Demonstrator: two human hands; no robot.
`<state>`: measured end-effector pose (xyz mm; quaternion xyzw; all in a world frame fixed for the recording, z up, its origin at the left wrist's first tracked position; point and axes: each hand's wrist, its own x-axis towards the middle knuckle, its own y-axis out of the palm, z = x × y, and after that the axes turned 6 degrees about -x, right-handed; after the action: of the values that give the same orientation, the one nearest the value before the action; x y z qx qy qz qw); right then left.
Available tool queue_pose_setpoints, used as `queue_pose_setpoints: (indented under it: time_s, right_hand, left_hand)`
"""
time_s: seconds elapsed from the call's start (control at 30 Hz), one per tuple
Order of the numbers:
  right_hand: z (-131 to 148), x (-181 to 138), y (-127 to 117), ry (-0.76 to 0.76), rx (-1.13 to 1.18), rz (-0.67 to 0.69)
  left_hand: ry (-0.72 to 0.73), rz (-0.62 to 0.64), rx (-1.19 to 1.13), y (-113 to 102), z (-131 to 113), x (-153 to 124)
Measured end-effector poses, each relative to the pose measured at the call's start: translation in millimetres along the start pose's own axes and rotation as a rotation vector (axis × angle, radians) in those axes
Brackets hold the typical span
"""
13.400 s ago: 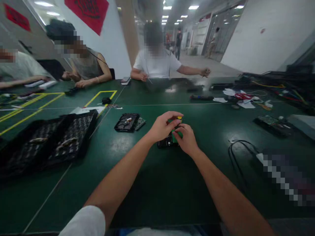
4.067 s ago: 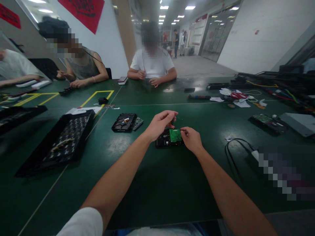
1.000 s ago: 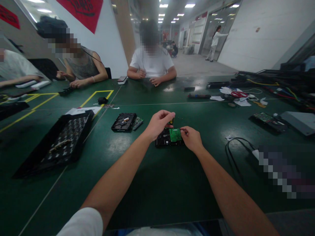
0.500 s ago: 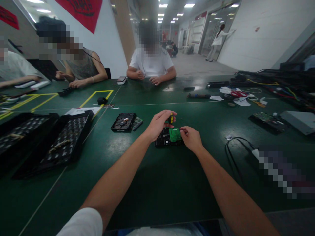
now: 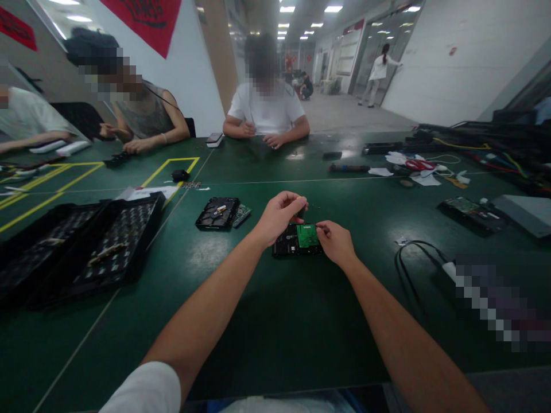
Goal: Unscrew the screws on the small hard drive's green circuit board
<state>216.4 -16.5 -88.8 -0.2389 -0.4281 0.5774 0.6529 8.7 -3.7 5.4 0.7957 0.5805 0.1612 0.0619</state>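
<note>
A hard drive (image 5: 284,246) with a green circuit board (image 5: 307,235) lies on the table in front of me. Over its far left edge, my left hand (image 5: 279,218) is closed round a small screwdriver (image 5: 302,212) with a black-and-yellow handle; the fingers cover most of it, and I cannot see its tip. My right hand (image 5: 336,242) rests at the drive's right end, thumb and fingertips pinched by the board's corner. Whatever is in that pinch is too small to name. To the left lies another hard drive (image 5: 217,213), beside a loose circuit board (image 5: 241,215).
An open black case (image 5: 120,252) stands at the left. On the right lie a black cable (image 5: 398,269), another drive with a board (image 5: 469,213) and a grey box (image 5: 525,213). Papers and wires (image 5: 419,166) are piled farther back. Co-workers sit across the green table (image 5: 267,321).
The fingers of my left hand have shifted round the screwdriver handle, so its yellow part is now mostly covered. My right hand stays at the board's corner. The view has shifted slightly.
</note>
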Motion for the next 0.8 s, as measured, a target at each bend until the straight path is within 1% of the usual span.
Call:
queue_pose_setpoints:
  time_s: [0.23,0.5,0.6,0.8]
  right_hand:
    - [0.2,-0.5,0.6,0.005,0.013,-0.012]
    - [-1.2,-1.8,1.0,-0.022,0.003,-0.021]
    - [-0.9,-1.1,0.0,-0.034,-0.004,-0.020]
    - [-1.7,0.1,1.1,-0.002,-0.015,-0.001]
  left_hand:
    - [0.031,0.050,-0.002,0.8,-0.7,-1.1]
    - [-0.023,0.071,-0.063,-0.9,-2.1,0.7]
    - [-0.016,0.053,-0.054,-0.3,-2.3,0.7]
    - [0.007,-0.012,0.006,-1.1,-0.3,1.6]
